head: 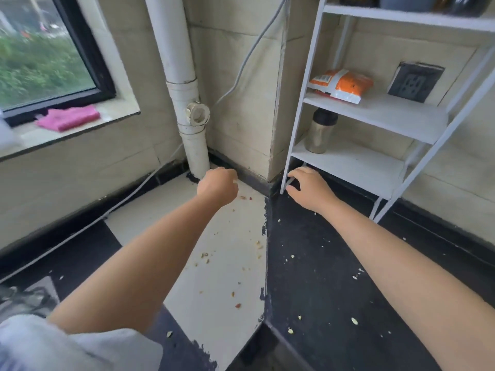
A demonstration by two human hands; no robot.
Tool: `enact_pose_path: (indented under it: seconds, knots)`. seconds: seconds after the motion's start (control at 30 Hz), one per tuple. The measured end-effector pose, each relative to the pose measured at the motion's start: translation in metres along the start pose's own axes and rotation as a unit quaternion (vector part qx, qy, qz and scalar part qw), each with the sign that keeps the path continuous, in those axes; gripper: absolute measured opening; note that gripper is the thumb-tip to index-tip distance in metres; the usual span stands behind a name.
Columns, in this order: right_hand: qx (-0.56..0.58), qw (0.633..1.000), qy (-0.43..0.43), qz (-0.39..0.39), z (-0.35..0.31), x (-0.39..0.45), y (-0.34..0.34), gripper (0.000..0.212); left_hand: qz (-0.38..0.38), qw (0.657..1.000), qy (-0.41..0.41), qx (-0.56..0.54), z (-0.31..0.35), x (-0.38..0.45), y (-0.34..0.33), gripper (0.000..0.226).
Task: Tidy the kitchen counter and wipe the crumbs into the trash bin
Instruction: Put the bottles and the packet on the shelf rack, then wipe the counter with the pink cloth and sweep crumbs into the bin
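Crumbs and seed bits lie scattered on the counter, some on its cream strip (205, 257) and some on its black part (290, 257). My left hand (217, 186) hovers over the far corner beside the base of the pipe, with its fingers curled in; nothing shows in it. A few reddish crumbs (245, 198) lie just under it. My right hand (310, 187) grips the front left leg of the white rack (300, 103) at its foot, thumb on one side and fingers on the other. No trash bin is in view.
A white drain pipe (184, 89) stands in the corner. A pink cloth (68, 117) lies on the window sill. The rack holds an orange bag (341, 84) and a steel tumbler (320, 132). A grey cable (80, 231) runs along the left wall.
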State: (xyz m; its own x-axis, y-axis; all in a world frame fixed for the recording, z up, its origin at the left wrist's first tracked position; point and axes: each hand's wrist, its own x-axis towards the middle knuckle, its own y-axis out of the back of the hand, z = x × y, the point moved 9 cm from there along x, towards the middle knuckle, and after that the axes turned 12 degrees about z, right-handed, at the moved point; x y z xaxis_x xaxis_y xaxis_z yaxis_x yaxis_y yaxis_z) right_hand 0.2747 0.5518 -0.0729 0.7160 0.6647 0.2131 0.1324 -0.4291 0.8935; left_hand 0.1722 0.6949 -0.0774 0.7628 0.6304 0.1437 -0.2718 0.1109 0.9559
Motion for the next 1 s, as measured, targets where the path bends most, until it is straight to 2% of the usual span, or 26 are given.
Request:
enact_pose_path:
  seconds: [0.13,0.27,0.63,1.0]
  knots:
    - [-0.009,0.996,0.069,-0.048,-0.052,-0.001,-0.015,0.02,0.039,0.996,0.074,0.04,-0.048,-0.031,0.03,0.032]
    - [0.007,0.987,0.15,-0.062,-0.117,-0.006,-0.024,0.041,0.073,0.983,0.136,0.097,-0.097,-0.075,0.069,0.031]
    - [0.058,0.954,0.29,-0.043,-0.282,-0.017,-0.024,0.041,0.14,0.948,0.203,0.204,-0.194,-0.147,0.17,0.034]
    - [0.089,0.95,0.3,-0.012,-0.385,0.028,-0.029,0.037,0.152,0.939,0.245,0.187,-0.298,-0.148,0.217,0.037]
